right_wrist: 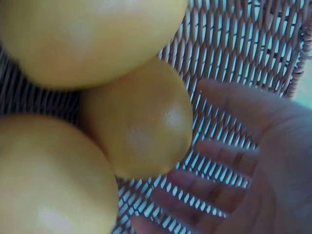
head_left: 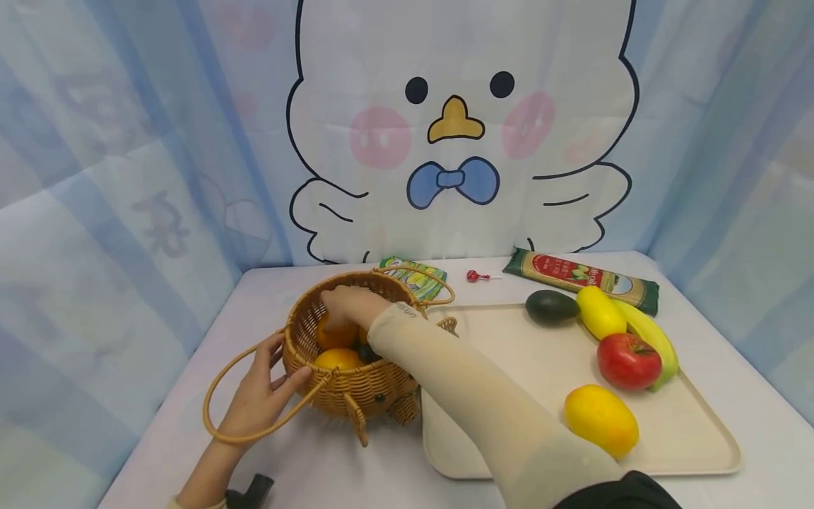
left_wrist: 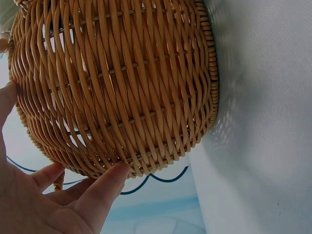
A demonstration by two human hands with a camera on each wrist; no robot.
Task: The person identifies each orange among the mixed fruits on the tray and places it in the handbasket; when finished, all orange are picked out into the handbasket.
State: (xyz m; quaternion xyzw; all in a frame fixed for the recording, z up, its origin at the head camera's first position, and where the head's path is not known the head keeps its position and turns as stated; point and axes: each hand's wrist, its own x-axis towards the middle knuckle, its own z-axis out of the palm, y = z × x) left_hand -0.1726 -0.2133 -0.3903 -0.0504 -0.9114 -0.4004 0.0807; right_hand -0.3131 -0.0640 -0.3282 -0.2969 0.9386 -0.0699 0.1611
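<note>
A person wears a long, smooth right sleeve [head_left: 470,382] of pale cream, ending in a cuff [head_left: 391,325] marked with small dark lettering [head_left: 405,309], too small to read, beside the bare right hand [head_left: 351,309]. Well below and to the right of the cuff, the cream turns a greyer beige and meets a black, rounded piece [head_left: 626,493], its exact kind unclear. Well below and to the left of the cuff, beyond the bare left hand [head_left: 257,399], a black, angular piece [head_left: 253,493] shows near a sliver of cream fabric [head_left: 213,505].
</note>
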